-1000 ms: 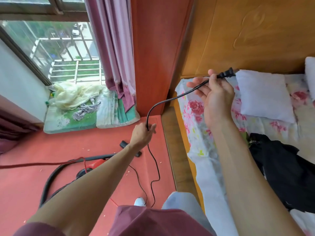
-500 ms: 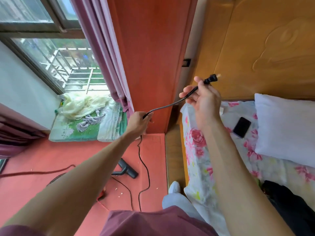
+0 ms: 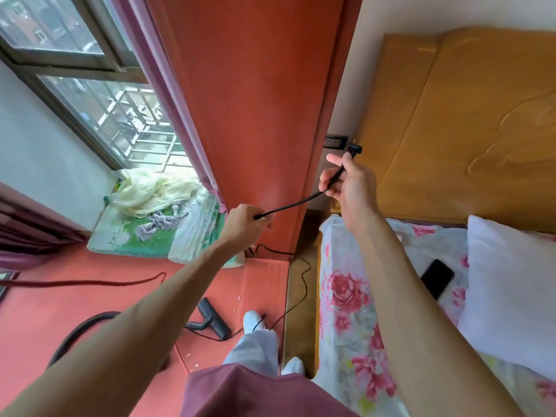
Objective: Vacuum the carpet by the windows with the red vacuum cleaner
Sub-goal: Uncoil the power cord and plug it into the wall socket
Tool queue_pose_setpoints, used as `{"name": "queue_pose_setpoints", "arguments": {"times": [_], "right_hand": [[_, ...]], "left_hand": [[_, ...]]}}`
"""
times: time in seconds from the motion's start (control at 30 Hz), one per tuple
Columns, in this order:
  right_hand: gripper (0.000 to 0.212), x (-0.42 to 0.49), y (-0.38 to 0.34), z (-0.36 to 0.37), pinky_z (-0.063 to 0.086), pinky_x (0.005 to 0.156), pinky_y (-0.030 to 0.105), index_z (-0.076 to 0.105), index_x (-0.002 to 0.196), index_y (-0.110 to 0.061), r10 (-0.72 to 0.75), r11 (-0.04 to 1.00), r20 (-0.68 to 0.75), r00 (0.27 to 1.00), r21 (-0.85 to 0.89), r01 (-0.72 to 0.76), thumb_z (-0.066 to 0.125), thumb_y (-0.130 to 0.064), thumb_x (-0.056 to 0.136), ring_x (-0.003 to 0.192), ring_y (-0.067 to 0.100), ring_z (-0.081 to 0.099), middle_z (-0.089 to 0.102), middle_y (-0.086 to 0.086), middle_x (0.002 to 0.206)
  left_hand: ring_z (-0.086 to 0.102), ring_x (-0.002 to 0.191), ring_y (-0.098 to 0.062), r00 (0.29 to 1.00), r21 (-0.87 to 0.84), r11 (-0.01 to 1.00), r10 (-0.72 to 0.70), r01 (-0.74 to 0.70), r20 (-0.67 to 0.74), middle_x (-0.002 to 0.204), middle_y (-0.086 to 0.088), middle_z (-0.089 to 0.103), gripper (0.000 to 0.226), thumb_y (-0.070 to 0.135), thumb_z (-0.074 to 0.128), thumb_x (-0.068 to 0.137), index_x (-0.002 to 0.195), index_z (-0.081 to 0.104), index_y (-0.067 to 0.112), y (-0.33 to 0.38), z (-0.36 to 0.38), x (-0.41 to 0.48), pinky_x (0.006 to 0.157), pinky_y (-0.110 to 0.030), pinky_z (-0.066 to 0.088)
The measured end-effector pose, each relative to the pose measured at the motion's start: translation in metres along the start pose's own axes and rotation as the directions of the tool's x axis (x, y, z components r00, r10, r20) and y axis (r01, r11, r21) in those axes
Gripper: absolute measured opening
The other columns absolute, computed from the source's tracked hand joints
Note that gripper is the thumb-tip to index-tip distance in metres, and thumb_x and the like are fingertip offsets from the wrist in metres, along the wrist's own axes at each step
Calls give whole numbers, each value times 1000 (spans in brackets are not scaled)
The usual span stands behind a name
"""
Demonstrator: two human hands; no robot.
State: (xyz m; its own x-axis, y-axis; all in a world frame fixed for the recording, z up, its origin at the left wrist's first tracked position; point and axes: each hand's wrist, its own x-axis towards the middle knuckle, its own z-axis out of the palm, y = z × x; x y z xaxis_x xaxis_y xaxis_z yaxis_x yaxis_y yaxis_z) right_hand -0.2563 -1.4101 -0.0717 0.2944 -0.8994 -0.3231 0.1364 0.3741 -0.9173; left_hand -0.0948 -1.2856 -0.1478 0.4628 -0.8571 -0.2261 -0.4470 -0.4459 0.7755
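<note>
Head view. Entry, right hand: fingers curled round the black power cord just behind its plug, which is held near the wall socket but apart from it. Entry, left hand: closed round the same cord lower down, with the slack trailing to the floor. Black vacuum hose and floor nozzle: lying on the red carpet below the window. On the bed: white pillow, black phone.
</note>
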Motion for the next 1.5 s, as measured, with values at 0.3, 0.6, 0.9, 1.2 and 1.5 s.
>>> {"name": "queue_pose_setpoints", "arguments": {"times": [0.3,0.6,0.9,1.2,1.5], "right_hand": [[27,85,21,-3,33,42,23,59,107,-12,87,940,-229,970,-304,-157,36,-26,106,42,14,51,63,5,62],[26,167,36,-19,35,48,24,69,102,-6,278,890,-308,910,-274,-365,48,-21,98,48,13,49,55,-1,63],[35,261,45,-42,33,44,25,51,71,-12,323,877,-231,918,-291,-382,44,-23,104,49,17,41,47,5,59],[15,351,69,-46,38,49,22,54,106,-11,436,892,-93,895,-85,-443,41,-19,106,55,13,50,55,2,70],[31,429,109,-34,31,44,22,57,125,9,507,859,-192,840,26,-512,43,-8,103,52,13,40,46,5,65]], "left_hand": [[56,50,-18,921,44,999,-36,20,389,56,-4,58,39,34,67,91,60,50,16,35,46,62,51,-26,45],[64,54,-21,862,-32,985,-133,171,490,59,-5,63,35,32,51,102,77,65,11,52,87,108,63,-36,58],[71,70,-35,874,27,955,-282,296,397,61,-4,65,31,14,42,99,73,59,19,76,136,172,71,-43,57],[55,55,-18,826,-198,809,-503,554,255,61,-5,59,26,5,46,97,74,58,8,84,195,243,54,-23,45],[69,96,-34,804,-51,803,-590,594,78,95,-14,74,17,17,53,92,90,67,8,68,216,300,89,-38,54]]}}
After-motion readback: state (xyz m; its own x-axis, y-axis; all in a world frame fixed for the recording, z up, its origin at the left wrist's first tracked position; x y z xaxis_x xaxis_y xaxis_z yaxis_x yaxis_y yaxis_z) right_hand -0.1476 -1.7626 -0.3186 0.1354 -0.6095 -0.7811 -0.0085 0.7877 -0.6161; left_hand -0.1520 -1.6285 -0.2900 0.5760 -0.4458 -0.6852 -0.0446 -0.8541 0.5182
